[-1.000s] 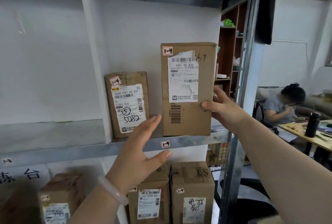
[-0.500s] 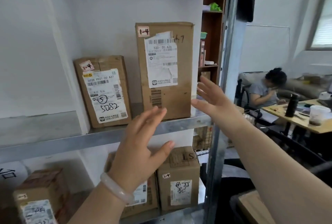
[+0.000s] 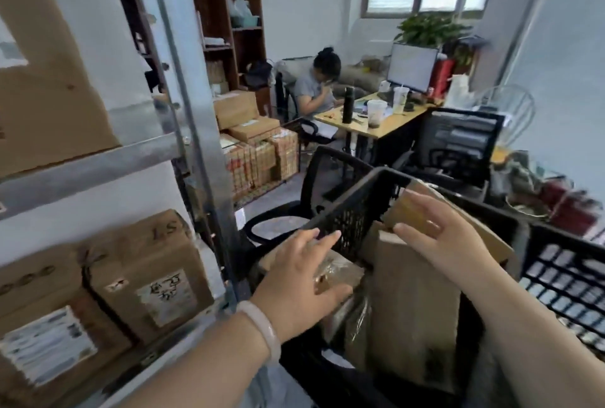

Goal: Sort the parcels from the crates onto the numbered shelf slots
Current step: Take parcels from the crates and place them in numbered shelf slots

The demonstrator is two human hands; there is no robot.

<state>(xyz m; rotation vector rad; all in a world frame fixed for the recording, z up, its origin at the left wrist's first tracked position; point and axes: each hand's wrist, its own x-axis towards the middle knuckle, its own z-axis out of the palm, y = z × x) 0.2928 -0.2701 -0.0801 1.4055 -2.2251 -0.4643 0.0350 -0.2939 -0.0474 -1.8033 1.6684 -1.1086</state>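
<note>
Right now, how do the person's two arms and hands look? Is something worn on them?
No sleeve and no glove shows on either side, right up to the edge of the picture. The left hand has a pale, smooth, milky bangle round its wrist. The right hand shows no ring, watch or band on the parts in view.
</note>
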